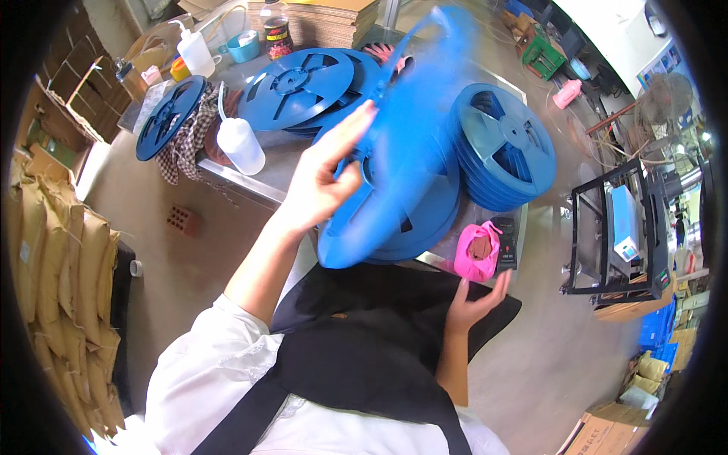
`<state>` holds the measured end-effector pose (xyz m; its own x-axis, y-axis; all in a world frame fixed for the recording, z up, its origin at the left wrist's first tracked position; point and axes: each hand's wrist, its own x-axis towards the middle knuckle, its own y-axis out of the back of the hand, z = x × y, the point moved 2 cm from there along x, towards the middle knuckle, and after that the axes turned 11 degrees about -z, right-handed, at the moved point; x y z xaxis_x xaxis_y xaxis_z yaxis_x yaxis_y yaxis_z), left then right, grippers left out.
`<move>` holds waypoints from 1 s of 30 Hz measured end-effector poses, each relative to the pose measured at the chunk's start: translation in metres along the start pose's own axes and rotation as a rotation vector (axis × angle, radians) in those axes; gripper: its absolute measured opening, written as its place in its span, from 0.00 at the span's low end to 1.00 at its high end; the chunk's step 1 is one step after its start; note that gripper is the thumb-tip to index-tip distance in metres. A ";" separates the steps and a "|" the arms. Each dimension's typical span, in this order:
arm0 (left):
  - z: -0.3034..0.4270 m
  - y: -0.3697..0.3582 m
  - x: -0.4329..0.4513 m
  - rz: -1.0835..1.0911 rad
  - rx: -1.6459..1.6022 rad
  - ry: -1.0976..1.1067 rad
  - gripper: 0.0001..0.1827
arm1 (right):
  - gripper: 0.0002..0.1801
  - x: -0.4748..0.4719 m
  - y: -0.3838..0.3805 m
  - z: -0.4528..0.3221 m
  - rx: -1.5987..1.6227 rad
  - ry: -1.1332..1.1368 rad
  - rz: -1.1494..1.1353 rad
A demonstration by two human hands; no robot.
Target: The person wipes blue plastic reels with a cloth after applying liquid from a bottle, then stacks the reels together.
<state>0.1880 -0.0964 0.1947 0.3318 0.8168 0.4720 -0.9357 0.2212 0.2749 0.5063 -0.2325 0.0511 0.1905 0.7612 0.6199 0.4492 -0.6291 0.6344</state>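
Note:
A blue plastic reel [398,153], smeared by motion, is tilted up above another blue reel [429,227] on the metal-topped table [273,165]. At its left side is my left hand [327,179], index finger stretched towards the reel and thumb apart. Blur hides whether the fingers grip it. My right hand [478,304] is empty, with fingers spread and palm up, at the table's near right edge. Just beyond its fingertips sits a pink bag [463,259] with a brown wad in its opening. Beside the bag lies a black device [507,244] bearing writing.
Stacked blue reels [506,142] stand right; more reels [296,85] lie back left. A white squeeze bottle [242,148] and a checked cloth [179,153] are near the left edge. Cardboard sheets [324,28] stand behind. A black metal frame cart [580,244] is at the right.

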 end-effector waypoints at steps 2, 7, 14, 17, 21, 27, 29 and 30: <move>-0.010 -0.012 0.013 -0.069 0.468 -0.098 0.43 | 0.35 -0.007 -0.003 -0.017 0.098 0.117 -0.126; -0.080 -0.045 0.009 -0.235 0.979 0.051 0.38 | 0.24 -0.001 -0.055 -0.037 0.888 -0.500 -0.253; -0.121 -0.069 0.006 -0.421 0.996 0.082 0.34 | 0.39 0.035 -0.103 -0.022 1.042 -0.702 -0.244; -0.104 -0.061 0.005 -0.378 0.969 0.079 0.37 | 0.38 0.045 -0.112 -0.030 1.007 -0.707 -0.238; -0.101 -0.009 -0.035 0.248 0.842 0.271 0.40 | 0.36 0.047 -0.119 -0.039 0.902 -0.726 -0.200; -0.188 0.017 -0.077 0.407 -0.105 0.547 0.34 | 0.36 0.053 -0.129 -0.020 0.875 -0.743 -0.058; -0.179 0.012 -0.056 0.365 -0.230 0.560 0.34 | 0.36 0.050 -0.141 0.031 0.753 -0.634 -0.195; -0.163 0.014 -0.045 0.297 -0.388 0.578 0.34 | 0.32 0.048 -0.155 0.038 0.731 -0.642 -0.166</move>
<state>0.1409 -0.0431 0.0407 0.0432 0.9970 -0.0637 -0.9866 0.0325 -0.1599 0.4788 -0.0924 -0.0352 0.4170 0.9079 0.0435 0.9006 -0.4192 0.1150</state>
